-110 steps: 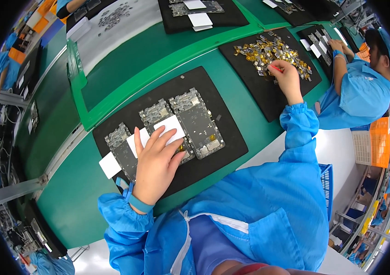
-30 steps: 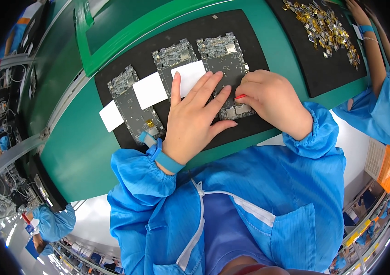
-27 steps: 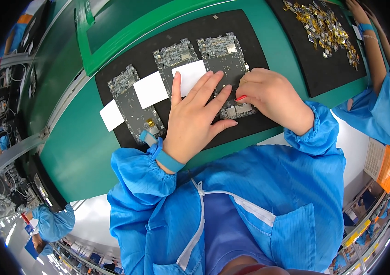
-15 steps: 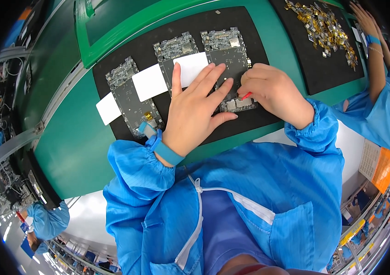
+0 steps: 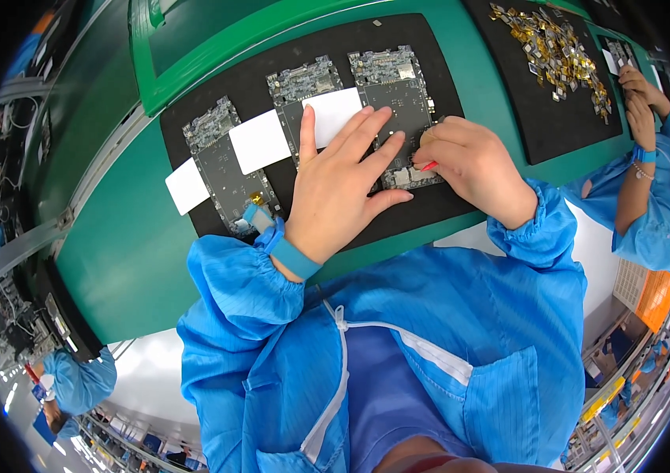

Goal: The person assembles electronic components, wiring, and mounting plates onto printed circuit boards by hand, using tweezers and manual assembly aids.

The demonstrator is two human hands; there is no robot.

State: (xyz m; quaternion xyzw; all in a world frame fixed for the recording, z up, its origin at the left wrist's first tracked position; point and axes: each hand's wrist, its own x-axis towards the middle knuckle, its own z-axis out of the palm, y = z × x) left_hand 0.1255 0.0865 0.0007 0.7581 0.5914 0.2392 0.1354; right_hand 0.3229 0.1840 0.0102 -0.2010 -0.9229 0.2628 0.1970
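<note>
My left hand (image 5: 337,175) is spread out, palm down, over the middle and right circuit boards, its fingertips on the right board (image 5: 395,98). Partly beneath it lies the middle circuit board (image 5: 294,83). My right hand (image 5: 473,162) is closed in a pinch around a small red-tipped tool (image 5: 429,166), most of which the fingers hide. That tip points at the metal-covered parts along the right board's near end. Farther left is a third circuit board (image 5: 220,162) with a small gold piece (image 5: 256,198) near its lower end. White cards (image 5: 261,142) lie across and between the boards.
A black mat (image 5: 437,47) lies under the boards on the green table (image 5: 114,268). At the right, another black mat (image 5: 540,138) bears a heap of small gold and silver parts (image 5: 559,55). A co-worker's hands (image 5: 640,110) work beyond it. A green frame (image 5: 146,71) borders the far left.
My right hand has shifted slightly right, the red tip with it. My left hand stays nearly in place. The co-worker's hands have come down nearer to a board.
</note>
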